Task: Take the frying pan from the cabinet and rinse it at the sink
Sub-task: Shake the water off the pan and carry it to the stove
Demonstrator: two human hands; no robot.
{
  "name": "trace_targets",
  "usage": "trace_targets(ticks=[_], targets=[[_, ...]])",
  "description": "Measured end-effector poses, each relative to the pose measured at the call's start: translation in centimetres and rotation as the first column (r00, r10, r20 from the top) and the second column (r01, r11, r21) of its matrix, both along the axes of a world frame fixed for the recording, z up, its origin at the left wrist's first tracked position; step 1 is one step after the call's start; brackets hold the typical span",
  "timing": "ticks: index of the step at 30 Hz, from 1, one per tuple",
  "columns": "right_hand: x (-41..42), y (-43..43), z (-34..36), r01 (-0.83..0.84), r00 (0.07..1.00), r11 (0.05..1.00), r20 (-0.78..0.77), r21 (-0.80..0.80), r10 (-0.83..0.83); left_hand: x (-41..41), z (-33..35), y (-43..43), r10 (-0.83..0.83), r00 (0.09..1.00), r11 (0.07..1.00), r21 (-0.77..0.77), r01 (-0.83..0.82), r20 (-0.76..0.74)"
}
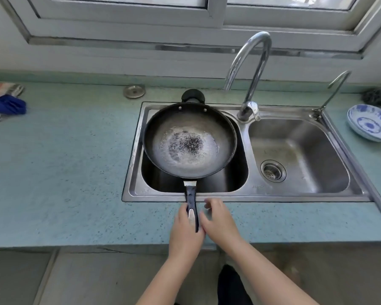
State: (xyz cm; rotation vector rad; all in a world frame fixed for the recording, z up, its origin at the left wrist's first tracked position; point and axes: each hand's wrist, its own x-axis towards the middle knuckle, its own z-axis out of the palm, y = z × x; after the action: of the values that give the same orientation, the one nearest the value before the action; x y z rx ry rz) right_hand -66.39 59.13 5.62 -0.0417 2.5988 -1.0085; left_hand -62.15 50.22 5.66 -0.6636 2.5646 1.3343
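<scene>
Black frying pan [189, 139] (grey worn centre), teal speckled counter [64, 161], blue-and-white patterned plates [371, 123]

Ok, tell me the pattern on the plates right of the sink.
Plates: white with blue motifs; head view.

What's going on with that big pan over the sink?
A person is holding a frying pan over the left bowl of the sink. Their left hand grips the handle, and their right hand is just beside it, holding nothing. No water is running from the tap, so the rinsing hasn't started. The pan's middle looks stained.
</scene>
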Motion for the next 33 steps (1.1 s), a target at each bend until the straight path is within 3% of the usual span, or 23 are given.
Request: trace_targets(ticks=[12, 17, 23, 28, 33], targets=[[0.4, -2.2, 0.2, 0.237, 0.948, 0.956, 0.257, -0.174, -0.188, 0.0, 0.0, -0.2, 0.106, 0.991, 0.967, 0.224, -0.121, 0.078], [-0.1, -2.3, 1.5, 0.381, 0.889, 0.855, 0.393, -0.353, -0.235, -0.1, 0.9, -0.7, 0.140, 0.987, 0.904, 0.397, -0.159, 0.077], [-1.1, -1.7, 2.7, 0.464, 0.831, 0.663, 0.548, -0.588, -0.095, -0.5, 2.4, -0.9, 0.157, 0.986, 0.765, 0.624, -0.160, 0.059], [-1.6, -1.5, 2.7, 0.529, 0.771, 0.522, 0.636, -0.669, 0.034, -0.3, 2.5, -1.3, 0.172, 0.983, 0.602, 0.782, -0.161, 0.070], [-2.1, -2.0, 2.5, 0.552, 0.733, 0.479, 0.671, -0.683, 0.110, 0.1, 2.0, -2.4, 0.140, 0.984, 0.384, 0.910, -0.158, 0.111]])
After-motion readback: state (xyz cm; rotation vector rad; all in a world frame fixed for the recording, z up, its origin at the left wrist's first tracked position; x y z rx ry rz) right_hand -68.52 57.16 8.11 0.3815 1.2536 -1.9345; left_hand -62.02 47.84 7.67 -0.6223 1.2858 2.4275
